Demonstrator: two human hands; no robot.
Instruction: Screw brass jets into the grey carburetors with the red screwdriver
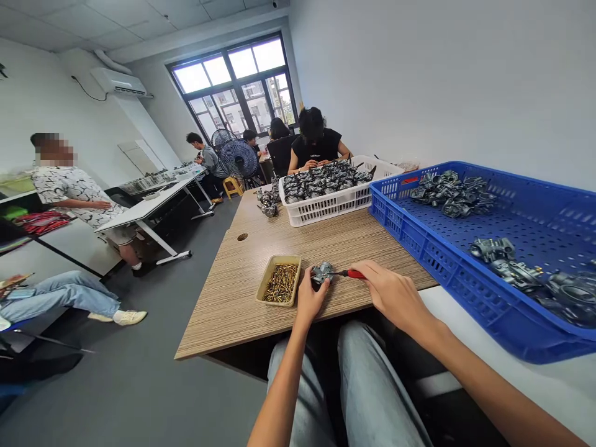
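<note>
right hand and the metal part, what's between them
A screwdriver, reaching from the right hand toward the metal part, as the head view shows.

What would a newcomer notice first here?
Probably the big blue basket at right, holding metal parts. Then the red-handled tool in the right hand, pointed at the gray piece in the left hand. Left of that sits a beige tub of brass-coloured pieces.

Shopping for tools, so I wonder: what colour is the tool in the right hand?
Red and black: the tool, in the head view.
</note>
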